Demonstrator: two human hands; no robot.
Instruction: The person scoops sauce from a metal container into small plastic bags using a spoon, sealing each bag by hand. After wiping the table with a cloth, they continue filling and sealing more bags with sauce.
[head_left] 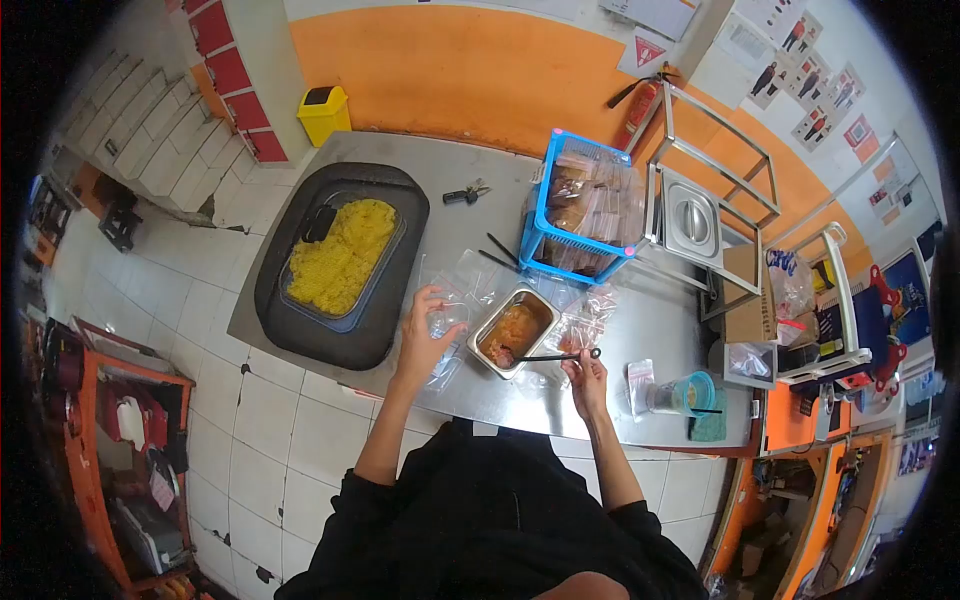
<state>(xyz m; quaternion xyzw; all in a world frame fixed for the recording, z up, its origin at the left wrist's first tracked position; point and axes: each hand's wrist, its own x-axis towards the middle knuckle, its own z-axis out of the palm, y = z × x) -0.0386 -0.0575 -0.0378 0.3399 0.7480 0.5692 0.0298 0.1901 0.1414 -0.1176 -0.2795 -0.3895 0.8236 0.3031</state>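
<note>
My right hand (587, 380) grips the dark handle of a spoon (545, 357). The spoon's far end dips into orange-red sauce (516, 330) in a rectangular steel pan (549, 301). To the left of the pan, my left hand (425, 335) curves its thumb and fingers around a clear plastic bag (447, 318). More clear plastic lies flat on the table around that hand. Small sealed packets (583, 325) with reddish contents lie just right of the pan.
On the steel table (460, 150), a black tray holds yellow rice (345, 255) at left. Behind the pan stand a blue basket (575, 258) of bagged food and keys (467, 193). To the right are a metal rack (715, 265), a blue-rimmed cup (690, 393) and a green cloth (708, 428).
</note>
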